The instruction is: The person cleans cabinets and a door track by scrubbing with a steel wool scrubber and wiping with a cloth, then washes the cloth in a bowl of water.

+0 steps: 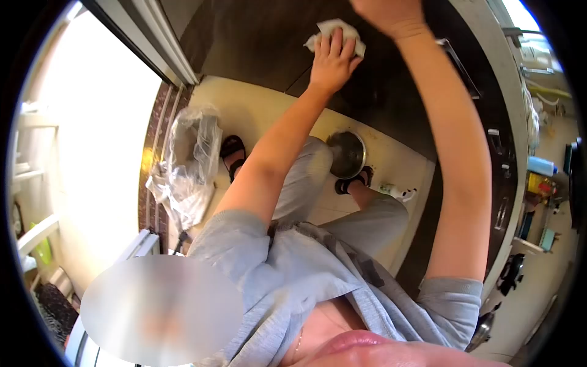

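My left hand (pixel 332 61) presses a pale, crumpled cloth (pixel 334 27) against a dark, glossy cabinet front (pixel 244 49). Its fingers are bent over the cloth, which sticks out around them. Up at the top edge, my right hand (pixel 391 13) is raised near the same dark front, with the fingers cut off by the frame. Whether that hand holds anything is hidden. On the floor between my feet stands a round metal basin (pixel 347 154), dark inside.
A bin lined with a clear plastic bag (pixel 194 140) stands on the left. A white bottle (pixel 400 192) lies by my right foot. Metal handles (pixel 458 67) stick out from the cabinet front. Along the right runs a counter edge (pixel 520 122) with several kitchen items beyond it.
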### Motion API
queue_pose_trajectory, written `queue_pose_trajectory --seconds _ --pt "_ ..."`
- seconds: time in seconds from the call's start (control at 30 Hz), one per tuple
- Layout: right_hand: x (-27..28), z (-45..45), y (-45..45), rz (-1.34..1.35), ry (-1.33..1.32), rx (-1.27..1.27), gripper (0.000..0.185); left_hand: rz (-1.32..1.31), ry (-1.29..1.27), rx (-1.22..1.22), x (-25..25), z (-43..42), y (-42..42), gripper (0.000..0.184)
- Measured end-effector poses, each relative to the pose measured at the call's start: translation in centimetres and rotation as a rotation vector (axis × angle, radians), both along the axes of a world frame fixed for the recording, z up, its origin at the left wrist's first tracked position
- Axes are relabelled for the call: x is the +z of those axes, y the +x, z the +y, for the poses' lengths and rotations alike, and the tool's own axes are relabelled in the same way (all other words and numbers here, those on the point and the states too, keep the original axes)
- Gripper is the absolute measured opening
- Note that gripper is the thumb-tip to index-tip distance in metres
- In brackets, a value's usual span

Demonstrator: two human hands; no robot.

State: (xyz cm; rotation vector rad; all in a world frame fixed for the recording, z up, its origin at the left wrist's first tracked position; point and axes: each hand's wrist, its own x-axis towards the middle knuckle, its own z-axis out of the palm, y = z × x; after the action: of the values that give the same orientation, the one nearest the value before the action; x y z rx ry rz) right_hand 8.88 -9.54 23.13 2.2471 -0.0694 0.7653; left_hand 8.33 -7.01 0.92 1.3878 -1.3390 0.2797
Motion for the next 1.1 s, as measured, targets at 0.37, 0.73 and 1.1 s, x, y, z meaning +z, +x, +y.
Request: queue_pose_trajectory --seconds 0.37,0.73,1.1 --pt "-17.7 11.5 -19.0 -0.632 1.613 -0.218 0.031 1.224 0.371 -0.866 1.9 6.6 -0.2 0.034" --pt "-24.3 15.1 -26.8 -1.563 2.212 -0.201 0.028 0.42 1.128 -0.776 -0.3 7.2 -7.6 0.026" --pt "-49.1 15.8 -35.7 -0.599 2.231 -1.217 0.029 0.259 1.092 -1.065 -8.5 3.8 -15.7 0.017"
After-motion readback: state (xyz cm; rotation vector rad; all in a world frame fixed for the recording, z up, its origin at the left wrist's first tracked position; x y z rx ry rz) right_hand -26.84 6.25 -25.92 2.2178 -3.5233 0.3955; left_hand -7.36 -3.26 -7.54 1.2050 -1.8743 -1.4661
